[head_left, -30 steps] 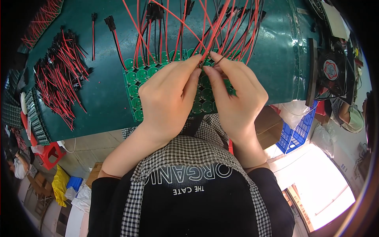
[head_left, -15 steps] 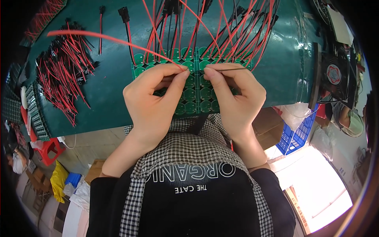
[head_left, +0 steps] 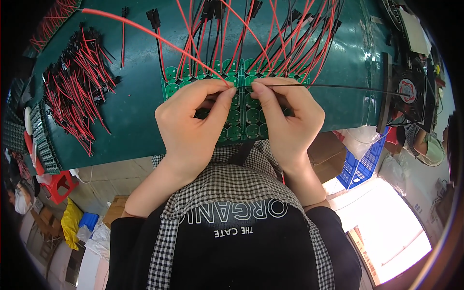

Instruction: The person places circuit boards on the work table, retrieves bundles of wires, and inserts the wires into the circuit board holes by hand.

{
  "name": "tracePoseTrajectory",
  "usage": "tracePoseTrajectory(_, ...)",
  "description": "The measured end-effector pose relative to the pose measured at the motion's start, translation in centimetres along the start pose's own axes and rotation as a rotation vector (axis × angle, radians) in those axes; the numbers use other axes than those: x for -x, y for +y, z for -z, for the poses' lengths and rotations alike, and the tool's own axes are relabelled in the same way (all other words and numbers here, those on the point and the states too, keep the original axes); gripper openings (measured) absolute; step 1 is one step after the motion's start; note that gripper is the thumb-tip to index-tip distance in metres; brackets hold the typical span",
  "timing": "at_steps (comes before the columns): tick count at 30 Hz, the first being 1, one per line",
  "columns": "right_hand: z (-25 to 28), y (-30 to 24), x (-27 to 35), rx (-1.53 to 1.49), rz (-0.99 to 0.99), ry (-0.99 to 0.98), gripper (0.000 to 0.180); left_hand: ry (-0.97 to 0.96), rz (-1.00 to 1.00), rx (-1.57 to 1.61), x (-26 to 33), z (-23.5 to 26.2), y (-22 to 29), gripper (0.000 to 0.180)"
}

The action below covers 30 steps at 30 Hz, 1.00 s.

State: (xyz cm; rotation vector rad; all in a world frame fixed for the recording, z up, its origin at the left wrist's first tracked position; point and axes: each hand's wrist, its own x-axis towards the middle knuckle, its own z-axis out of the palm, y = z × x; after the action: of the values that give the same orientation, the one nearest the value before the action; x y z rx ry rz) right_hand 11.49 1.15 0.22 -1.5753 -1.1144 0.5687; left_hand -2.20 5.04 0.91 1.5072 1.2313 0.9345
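Between the thumb and forefinger of my left hand [head_left: 191, 121] is the end of a red wire [head_left: 159, 37], which stretches away to the far left. My right hand [head_left: 290, 116] pinches a thin black wire [head_left: 343, 87] that runs out to the right. Both hands are held close together over a panel of round green circuit boards [head_left: 243, 113], with a small gap between the fingertips. Red and black wires with black connectors [head_left: 153, 18] rise from the panel's far rows. My hands hide part of the panel.
A heap of red and black connector leads [head_left: 79, 87] lies on the green table [head_left: 130, 140] at left, with one lead [head_left: 123, 41] apart behind it. A small fan [head_left: 408, 90] stands at the right edge. Below are a blue crate [head_left: 360, 166] and red stool [head_left: 60, 186].
The red wire's free end has swung up and stretches further out. The black wire now extends far to the right. My left hand has shifted slightly right.
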Motion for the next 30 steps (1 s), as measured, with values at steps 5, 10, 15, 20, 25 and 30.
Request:
tracePoseTrajectory(5, 0.0, 0.1, 0.0, 0.018, 0.031, -0.003, 0.007, 0.002, -0.002, 0.004, 0.1, -0.1, 0.0, 0.009)
tracePoseTrajectory(10, 0.0, -0.2, -0.2, 0.078, 0.094, -0.032, 0.008, 0.005, -0.113, -0.104, -0.1, -0.3, -0.1, 0.009)
tracePoseTrajectory(15, -0.4, -0.2, -0.7, 0.171, 0.207, -0.059, 0.008, -0.006, -0.1, -0.122, -0.3, -0.2, 0.1, 0.009)
tracePoseTrajectory(20, -0.5, -0.2, -0.5, 0.186, 0.214, -0.063, 0.012, 0.002, -0.078, -0.103, -0.1, -0.2, 0.1, 0.01)
tracePoseTrajectory(25, 0.1, -1.2, -0.3, 0.231, 0.129, -0.134, 0.013, 0.002, -0.061, -0.07, 0.2, -0.4, -0.1, 0.01)
tracePoseTrajectory(30, 0.4, -0.9, -0.3, 0.246, 0.126, -0.142, 0.014, -0.019, -0.037, -0.062, 0.1, -0.5, -0.2, 0.01)
